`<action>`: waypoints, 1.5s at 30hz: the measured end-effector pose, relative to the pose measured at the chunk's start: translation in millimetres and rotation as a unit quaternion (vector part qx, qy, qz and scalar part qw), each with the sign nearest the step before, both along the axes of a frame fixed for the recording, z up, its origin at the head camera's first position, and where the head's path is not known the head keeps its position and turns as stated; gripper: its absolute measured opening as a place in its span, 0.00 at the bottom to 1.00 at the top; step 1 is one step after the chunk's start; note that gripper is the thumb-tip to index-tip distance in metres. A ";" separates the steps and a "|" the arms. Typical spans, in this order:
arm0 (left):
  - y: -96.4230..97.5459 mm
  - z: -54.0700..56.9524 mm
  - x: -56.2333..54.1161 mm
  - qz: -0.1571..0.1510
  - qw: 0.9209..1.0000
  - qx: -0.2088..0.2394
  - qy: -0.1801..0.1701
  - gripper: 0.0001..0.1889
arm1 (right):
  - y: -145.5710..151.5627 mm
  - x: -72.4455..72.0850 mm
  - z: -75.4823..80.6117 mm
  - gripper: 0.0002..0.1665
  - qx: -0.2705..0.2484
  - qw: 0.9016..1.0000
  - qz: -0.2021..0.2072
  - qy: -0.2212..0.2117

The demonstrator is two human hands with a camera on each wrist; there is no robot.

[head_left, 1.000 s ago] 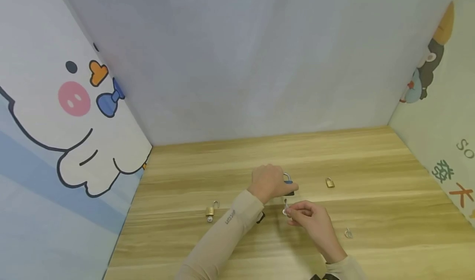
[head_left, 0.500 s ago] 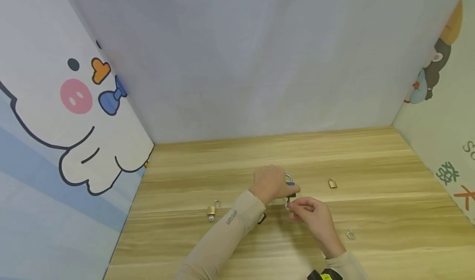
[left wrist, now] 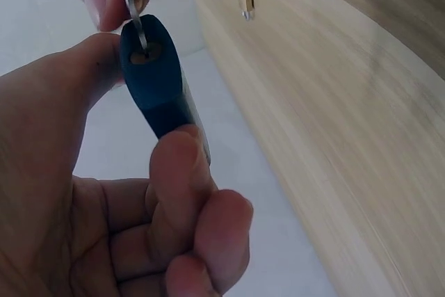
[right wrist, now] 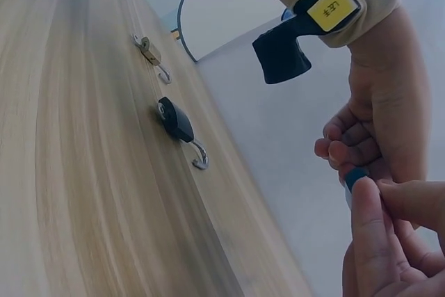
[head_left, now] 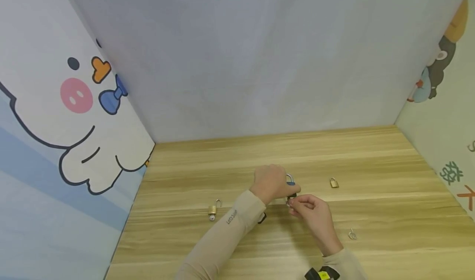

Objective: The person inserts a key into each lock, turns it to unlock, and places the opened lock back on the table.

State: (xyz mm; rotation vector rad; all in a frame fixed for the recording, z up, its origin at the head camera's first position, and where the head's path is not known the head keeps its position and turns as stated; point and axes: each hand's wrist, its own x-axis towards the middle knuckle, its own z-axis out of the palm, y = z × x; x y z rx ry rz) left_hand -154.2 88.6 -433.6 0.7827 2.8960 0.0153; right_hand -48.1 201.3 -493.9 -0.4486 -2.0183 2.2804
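Note:
My left hand (head_left: pixel 270 185) grips a blue padlock (left wrist: pixel 156 74) above the table, its keyhole end turned toward my right hand (head_left: pixel 311 218). Between thumb and fingertips, the right hand pinches a thin silver key (left wrist: pixel 133 8). That key's blade reaches into the keyhole in the left wrist view. The padlock's silver shackle (head_left: pixel 290 177) shows beyond the left thumb and looks closed. Most of the lock's body is covered by the left fingers in the head view.
On the wooden table (head_left: pixel 185 164), a brass padlock (head_left: pixel 212 210) with raised shackle and key lies left. A small closed brass padlock (head_left: pixel 334 183) sits right; ringed keys (head_left: pixel 352 234) lie nearer. A black padlock (right wrist: pixel 175 119) with open shackle shows in the right wrist view.
My right hand has moved slightly up toward the padlock, bringing the key from just below it into its keyhole end. The left hand keeps its grip on the padlock, nearly still.

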 end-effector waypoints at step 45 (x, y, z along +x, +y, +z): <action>-2.6 -8.8 -4.1 0.008 1.000 0.011 -0.007 0.26 | -14.8 -4.6 -13.7 0.09 -0.142 0.990 0.020 -0.013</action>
